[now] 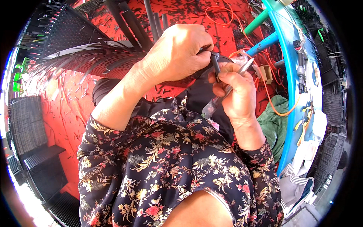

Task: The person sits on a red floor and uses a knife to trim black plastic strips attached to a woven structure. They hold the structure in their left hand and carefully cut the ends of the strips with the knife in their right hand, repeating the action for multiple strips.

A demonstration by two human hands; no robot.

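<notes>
My left hand [185, 49] is closed, pinching the upper end of a narrow black strip [215, 65]. Just to its right, the thumb and fingers of my right hand [236, 85] close on the lower part of the same strip. Tucked in my right hand is also a pointed silver metal tool [246, 66], its tip toward the upper right; my fingers hide its middle, so its exact kind does not show. Under my left forearm lies a black woven piece [121, 65] with many loose strip ends fanning out to the left.
Scattered black scraps cover the red floor [70, 113]. A blue table [289, 75] on the right bears a tool with a dark grip [301, 72] and yellow-handled cutters [300, 130]. An orange hose [280, 113] loops beside a green cloth [278, 117]. Black woven panels [28, 121] stand left.
</notes>
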